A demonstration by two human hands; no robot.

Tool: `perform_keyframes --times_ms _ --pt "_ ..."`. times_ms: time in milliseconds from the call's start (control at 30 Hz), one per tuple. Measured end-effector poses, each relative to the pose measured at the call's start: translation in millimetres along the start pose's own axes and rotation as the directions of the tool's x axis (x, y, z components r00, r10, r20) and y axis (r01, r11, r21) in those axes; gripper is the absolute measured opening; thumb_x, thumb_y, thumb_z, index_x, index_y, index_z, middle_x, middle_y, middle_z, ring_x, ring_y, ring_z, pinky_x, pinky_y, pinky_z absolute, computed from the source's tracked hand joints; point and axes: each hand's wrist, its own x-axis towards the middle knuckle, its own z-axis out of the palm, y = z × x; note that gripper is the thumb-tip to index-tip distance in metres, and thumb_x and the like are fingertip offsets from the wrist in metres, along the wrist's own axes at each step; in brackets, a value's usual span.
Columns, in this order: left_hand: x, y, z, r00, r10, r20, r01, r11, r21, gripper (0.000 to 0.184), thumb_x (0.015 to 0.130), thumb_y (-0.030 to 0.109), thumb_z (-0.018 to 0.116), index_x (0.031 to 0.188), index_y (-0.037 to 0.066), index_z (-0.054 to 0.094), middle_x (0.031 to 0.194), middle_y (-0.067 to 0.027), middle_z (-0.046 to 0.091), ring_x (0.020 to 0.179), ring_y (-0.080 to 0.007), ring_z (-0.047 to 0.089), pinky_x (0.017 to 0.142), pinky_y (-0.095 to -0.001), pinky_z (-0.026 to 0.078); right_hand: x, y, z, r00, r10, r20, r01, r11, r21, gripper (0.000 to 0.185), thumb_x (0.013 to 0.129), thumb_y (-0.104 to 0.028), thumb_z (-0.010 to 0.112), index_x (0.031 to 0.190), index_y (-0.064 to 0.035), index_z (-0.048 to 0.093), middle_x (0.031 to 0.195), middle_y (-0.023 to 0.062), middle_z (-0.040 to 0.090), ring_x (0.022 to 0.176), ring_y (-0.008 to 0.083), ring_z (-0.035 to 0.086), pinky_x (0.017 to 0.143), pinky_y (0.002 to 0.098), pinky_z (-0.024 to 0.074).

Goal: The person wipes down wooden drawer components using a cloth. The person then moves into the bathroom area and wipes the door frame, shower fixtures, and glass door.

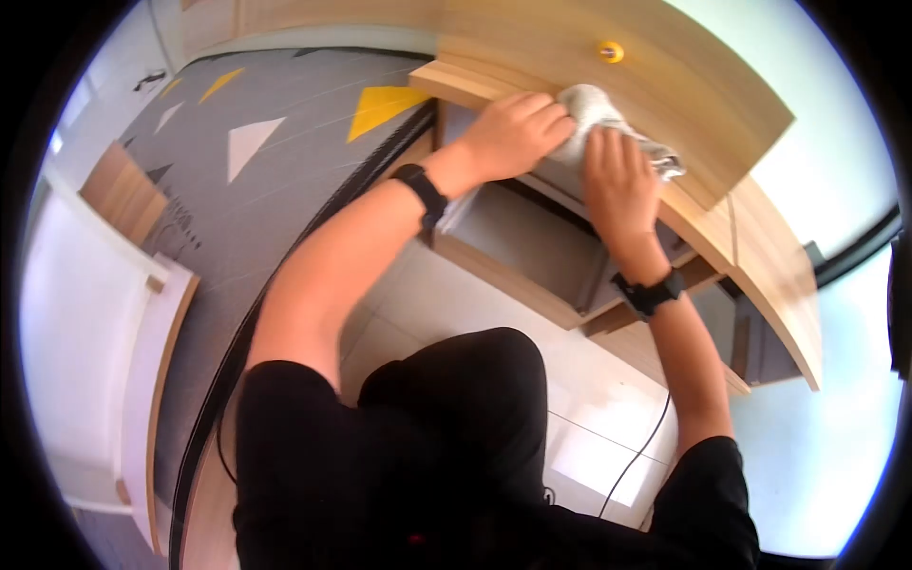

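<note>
A pale crumpled cloth (pixel 587 103) lies at the front edge of a light wood cabinet top (pixel 532 43). My left hand (pixel 518 135) is closed, its curled fingers on the left side of the cloth. Beside it, my right hand (pixel 622 180) has its fingers together over the cloth's lower part, gripping it at the edge; the thumb is hidden. Below both hands, an open drawer (pixel 522 237) shows a bare grey inside. A small yellow round object (pixel 611 51) is on the wooden surface above the cloth.
A grey mat (pixel 285 123) with yellow and white triangles is at the left, near a white panel with a wooden edge (pixel 171 351). A black cable (pixel 641 451) runs over the tiled floor (pixel 579 375). Another compartment (pixel 755 337) stands open at the right.
</note>
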Motion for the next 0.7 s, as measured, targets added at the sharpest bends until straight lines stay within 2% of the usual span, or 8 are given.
perform_keyframes --times_ms 133,233,300,467,533,600,633,700 --pt "2 9 -6 0.995 -0.088 0.044 0.090 0.996 -0.030 0.042 0.061 0.008 0.070 0.099 0.004 0.055 0.095 -0.0069 0.060 0.093 -0.0262 0.060 0.073 -0.0355 0.053 4 -6 -2 0.998 0.050 -0.028 -0.049 0.998 0.030 0.017 0.077 -0.018 0.060 0.091 -0.0111 0.053 0.092 0.0046 0.054 0.084 0.0198 0.053 0.073 0.0310 0.0431" --pt "4 16 -9 0.991 -0.112 0.068 0.116 0.991 -0.062 0.042 0.065 0.007 0.069 0.104 0.004 0.053 0.098 -0.0081 0.060 0.096 -0.0282 0.060 0.075 -0.0365 0.053 9 -14 -4 0.997 0.074 0.007 -0.073 0.995 -0.073 0.017 0.076 -0.019 0.061 0.089 -0.0125 0.052 0.086 0.0025 0.049 0.084 0.0200 0.050 0.070 0.0342 0.0390" --pt "4 19 -7 0.976 -0.196 0.092 0.194 0.981 0.031 0.042 0.068 0.007 0.070 0.106 0.003 0.052 0.102 -0.0089 0.060 0.099 -0.0286 0.060 0.077 -0.0372 0.054 9 -15 -3 0.997 0.073 0.028 -0.069 0.992 -0.106 0.017 0.076 -0.020 0.061 0.089 -0.0125 0.052 0.086 0.0025 0.050 0.085 0.0200 0.050 0.070 0.0345 0.0390" --pt "7 20 -13 0.972 -0.193 0.135 0.183 0.980 0.081 0.034 0.074 0.000 0.060 0.106 0.004 0.052 0.102 -0.0080 0.059 0.100 -0.0273 0.059 0.078 -0.0382 0.054 8 -15 -7 0.998 0.032 -0.051 -0.039 0.988 -0.150 0.018 0.075 -0.019 0.061 0.089 -0.0115 0.052 0.086 0.0018 0.050 0.085 0.0182 0.051 0.068 0.0305 0.0383" --pt "5 23 -12 0.978 -0.172 0.121 0.164 0.983 0.077 0.031 0.074 -0.002 0.059 0.103 0.005 0.052 0.099 -0.0062 0.058 0.099 -0.0262 0.059 0.076 -0.0381 0.055 4 -16 -9 0.998 0.053 0.017 -0.051 0.991 -0.122 0.020 0.075 -0.020 0.062 0.091 -0.0112 0.053 0.087 0.0021 0.051 0.087 0.0183 0.051 0.069 0.0308 0.0387" --pt "5 24 -12 0.974 -0.210 0.089 0.204 0.976 0.072 0.032 0.074 -0.002 0.058 0.104 0.005 0.053 0.101 -0.0073 0.057 0.102 -0.0272 0.057 0.078 -0.0382 0.054 4 -15 -1 0.997 0.052 -0.060 -0.059 0.990 -0.127 0.020 0.077 -0.020 0.062 0.093 -0.0113 0.054 0.089 0.0030 0.051 0.088 0.0205 0.050 0.076 0.0351 0.0402" --pt "6 27 -17 0.937 -0.268 0.222 0.264 0.963 0.047 0.036 0.076 -0.002 0.056 0.112 -0.002 0.051 0.110 -0.0146 0.056 0.108 -0.0321 0.056 0.088 -0.0402 0.050 1 -15 -3 0.997 0.059 -0.040 -0.064 0.989 -0.136 0.023 0.078 -0.020 0.060 0.098 -0.0097 0.056 0.092 0.0036 0.053 0.091 0.0201 0.051 0.079 0.0342 0.0412" --pt "9 32 -17 0.947 -0.273 0.171 0.267 0.962 0.054 0.035 0.075 -0.002 0.055 0.110 -0.003 0.051 0.109 -0.0157 0.056 0.107 -0.0331 0.055 0.089 -0.0406 0.050 -2 -11 -2 0.995 0.053 -0.079 -0.063 0.989 -0.135 0.023 0.079 -0.021 0.059 0.099 -0.0091 0.056 0.094 0.0040 0.053 0.092 0.0200 0.051 0.080 0.0336 0.0415"
